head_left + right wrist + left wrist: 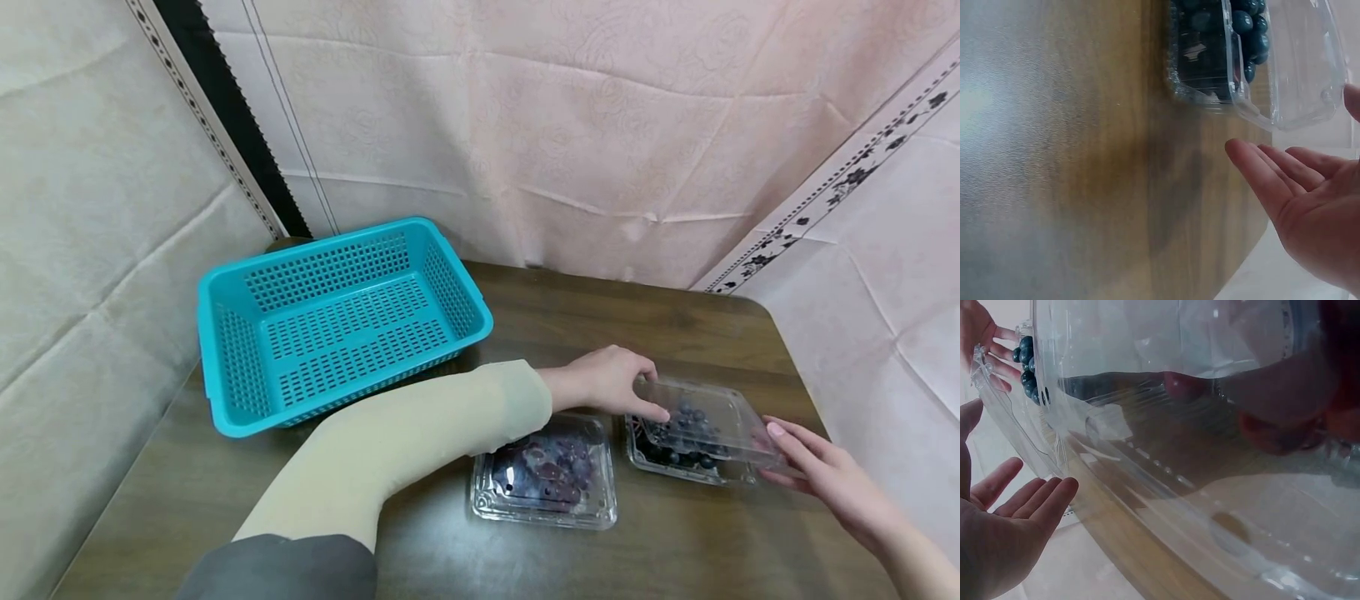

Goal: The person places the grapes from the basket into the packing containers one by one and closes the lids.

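Observation:
In the head view, a clear plastic box (667,457) of dark, round, grape-like fruit sits on the right of the table. Its clear lid (712,408) is raised and tilted above the fruit. My left hand (611,379) holds the lid's left end, with thumb and fingers spread to its corners. At the opposite end, my right hand (821,467) holds the lid by its edge. The right wrist view shows the right thumb (1352,103) at the lid's edge and the fingers (1285,172) stretched out below. Dark fruit (1250,37) shows beside the lid.
A second clear box (543,512) with reddish-purple fruit stands just left, partly under my left forearm. The blue perforated basket (337,404) stands at the back left. Pale cloth (525,142) hangs behind the wooden table (450,550).

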